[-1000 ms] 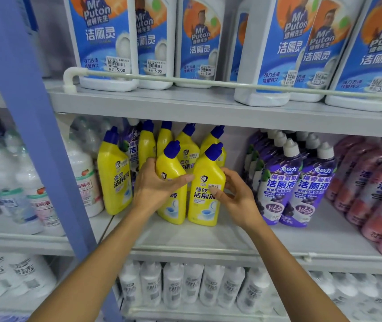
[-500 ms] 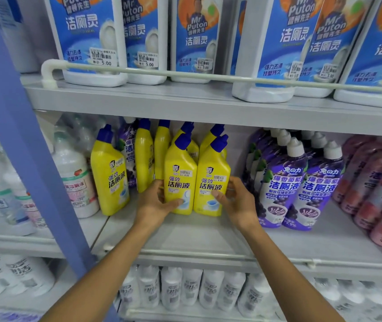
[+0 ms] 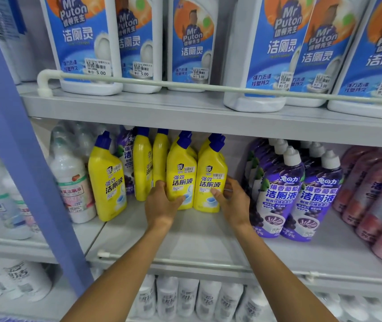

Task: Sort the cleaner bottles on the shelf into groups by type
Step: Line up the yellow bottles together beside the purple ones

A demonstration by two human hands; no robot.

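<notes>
Middle shelf (image 3: 208,238): left hand (image 3: 162,205) and right hand (image 3: 231,201) each wrap fingers around a yellow bottle (image 3: 182,180), upright, side by side; a purple bottle (image 3: 127,163) behind the yellows looks unsorted.

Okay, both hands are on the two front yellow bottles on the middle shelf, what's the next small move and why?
Probably let go of the pair and reach for the purple bottle wedged among the yellow ones. The left hand and right hand hold two yellow bottles that already stand upright, side by side, while that purple one sits apart from the purple group on the right.
</notes>
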